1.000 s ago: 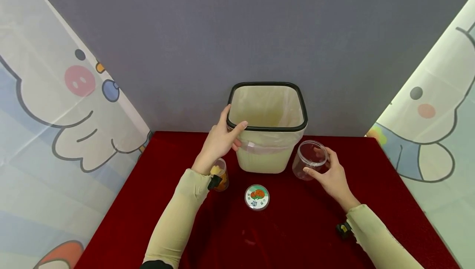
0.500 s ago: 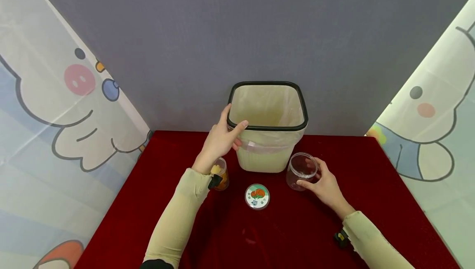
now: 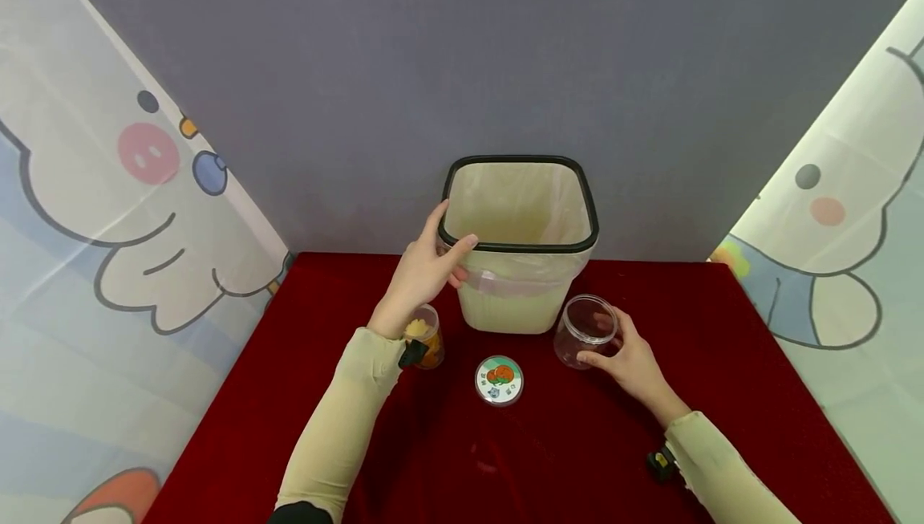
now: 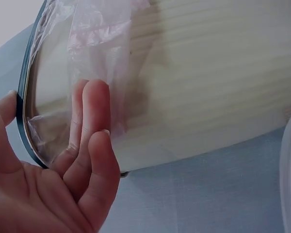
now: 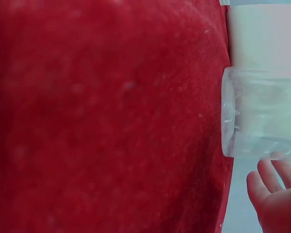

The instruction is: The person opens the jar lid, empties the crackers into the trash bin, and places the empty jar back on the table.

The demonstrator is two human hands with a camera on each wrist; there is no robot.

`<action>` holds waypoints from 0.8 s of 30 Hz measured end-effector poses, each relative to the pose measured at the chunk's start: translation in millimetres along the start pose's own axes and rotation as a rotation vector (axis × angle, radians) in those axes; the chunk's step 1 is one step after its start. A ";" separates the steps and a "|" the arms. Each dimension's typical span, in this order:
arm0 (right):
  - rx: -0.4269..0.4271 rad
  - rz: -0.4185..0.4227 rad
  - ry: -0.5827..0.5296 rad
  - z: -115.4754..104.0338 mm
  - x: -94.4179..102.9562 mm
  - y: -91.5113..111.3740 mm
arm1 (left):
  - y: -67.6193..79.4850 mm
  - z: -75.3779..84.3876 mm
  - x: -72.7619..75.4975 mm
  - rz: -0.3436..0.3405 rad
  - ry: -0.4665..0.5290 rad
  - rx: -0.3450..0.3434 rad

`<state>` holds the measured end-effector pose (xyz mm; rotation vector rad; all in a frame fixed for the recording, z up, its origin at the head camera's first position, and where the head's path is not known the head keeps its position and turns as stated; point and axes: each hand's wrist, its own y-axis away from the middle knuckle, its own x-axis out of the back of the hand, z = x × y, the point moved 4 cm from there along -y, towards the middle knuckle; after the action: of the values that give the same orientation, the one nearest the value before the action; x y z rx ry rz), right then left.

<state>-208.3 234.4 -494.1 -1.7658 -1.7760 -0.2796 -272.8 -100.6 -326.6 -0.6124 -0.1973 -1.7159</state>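
Observation:
In the head view a cream trash can [image 3: 516,303] with a black rim and a clear liner stands at the back of the table. My left hand [image 3: 420,269] holds its front left corner. Thumb and index finger lie at the rim, while the other fingers [image 4: 96,104] rest against the liner on the outside in the left wrist view. To the can's right, a clear plastic jar [image 3: 570,346] without a lid stands upright. My right hand [image 3: 634,365] grips it, thumb in front and fingers behind. The right wrist view shows fingertips [image 5: 266,174] at the jar's side.
A round lid [image 3: 499,380] with an orange fruit picture lies in front of the can. Partly behind my left wrist stands a small clear tub [image 3: 433,341] with yellow-orange contents. Red cloth [image 3: 577,460] covers the table; a grey wall [image 3: 520,50] rises behind it.
Over the first half second my right hand moved the jar a little left and toward me; since then it has stayed about still. My left hand keeps its place on the can.

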 end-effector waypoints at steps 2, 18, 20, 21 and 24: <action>-0.001 -0.006 0.013 0.1 0.7 0.5 | 1.0 -1.3 2.3 -0.002 -0.003 -0.024; 0.026 0.155 -0.020 -9.3 31.7 25.8 | 21.8 -28.0 26.2 0.044 -0.024 -0.212; 0.045 0.185 -0.019 -13.1 33.6 29.9 | 26.1 -33.3 29.0 0.055 -0.011 -0.212; 0.056 0.195 -0.019 -15.6 34.3 31.8 | 28.1 -36.1 30.1 0.054 -0.003 -0.211; 0.075 0.212 -0.031 -29.2 36.0 37.4 | 34.9 -44.8 33.3 0.054 0.000 -0.207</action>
<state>-161.8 251.5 -461.2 -1.8942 -1.5820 -0.0973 -256.6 -157.9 -354.6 -0.7625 -0.0023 -1.6963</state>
